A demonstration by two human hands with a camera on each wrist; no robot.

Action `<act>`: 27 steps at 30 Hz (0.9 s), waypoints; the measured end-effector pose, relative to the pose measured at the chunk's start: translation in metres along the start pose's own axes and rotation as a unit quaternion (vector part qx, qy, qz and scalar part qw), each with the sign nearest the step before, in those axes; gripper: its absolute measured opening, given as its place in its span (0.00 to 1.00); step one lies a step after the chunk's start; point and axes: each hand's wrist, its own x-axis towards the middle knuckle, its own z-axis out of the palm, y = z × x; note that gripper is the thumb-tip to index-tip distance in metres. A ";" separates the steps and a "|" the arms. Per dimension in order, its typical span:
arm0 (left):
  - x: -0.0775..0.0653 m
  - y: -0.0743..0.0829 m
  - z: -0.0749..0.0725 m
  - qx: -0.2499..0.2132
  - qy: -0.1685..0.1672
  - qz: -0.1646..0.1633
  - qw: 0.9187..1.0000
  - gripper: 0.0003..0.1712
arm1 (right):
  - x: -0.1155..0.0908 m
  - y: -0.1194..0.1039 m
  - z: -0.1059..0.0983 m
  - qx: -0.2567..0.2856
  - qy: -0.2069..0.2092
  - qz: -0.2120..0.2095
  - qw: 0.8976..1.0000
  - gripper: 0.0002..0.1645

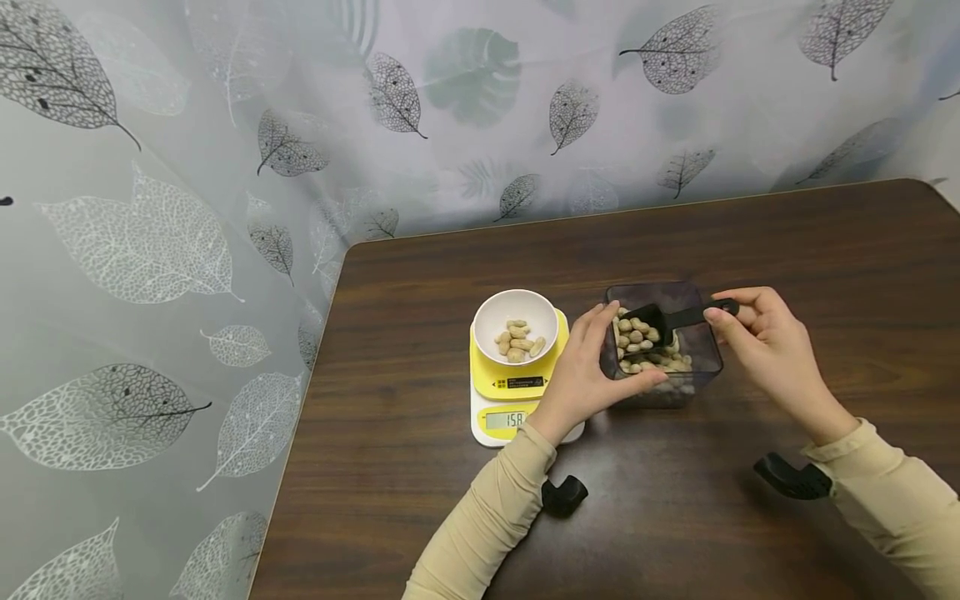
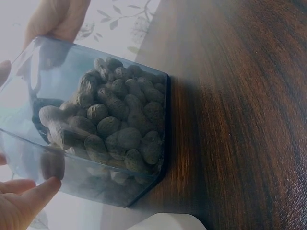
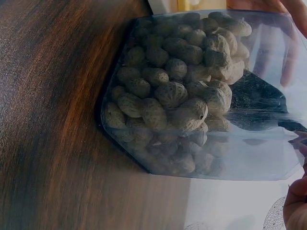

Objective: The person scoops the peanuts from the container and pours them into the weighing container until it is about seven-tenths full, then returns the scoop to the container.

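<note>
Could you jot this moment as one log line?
left hand: holds box of peanuts; right hand: grips scoop inside it; bowl: more peanuts, on scale

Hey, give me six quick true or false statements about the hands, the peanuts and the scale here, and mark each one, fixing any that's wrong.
1. The left hand touches the container of peanuts. True.
2. The container has solid white walls. False: they are see-through, and the peanuts show through them.
3. The white bowl rests on the yellow and white scale. True.
4. The white bowl is empty. False: a few peanuts lie in it.
5. The right hand holds the black scoop by its handle. True.
6. In the head view, the container stands left of the scale. False: it stands to the right.
</note>
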 end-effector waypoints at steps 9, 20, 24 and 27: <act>0.001 0.000 0.001 -0.004 0.003 -0.002 1.000 0.53 | 0.003 0.005 0.005 0.048 0.017 0.007 0.999 0.11; -0.001 -0.001 0.001 -0.018 0.003 -0.005 1.000 0.53 | -0.001 0.004 0.004 0.061 -0.022 -0.009 0.998 0.15; 0.000 -0.001 0.002 -0.013 0.004 -0.003 1.000 0.53 | 0.001 0.003 0.003 0.059 -0.018 0.021 0.998 0.14; 0.000 -0.001 0.002 -0.007 0.003 -0.005 1.000 0.53 | 0.001 0.003 0.000 0.081 -0.021 0.043 0.996 0.12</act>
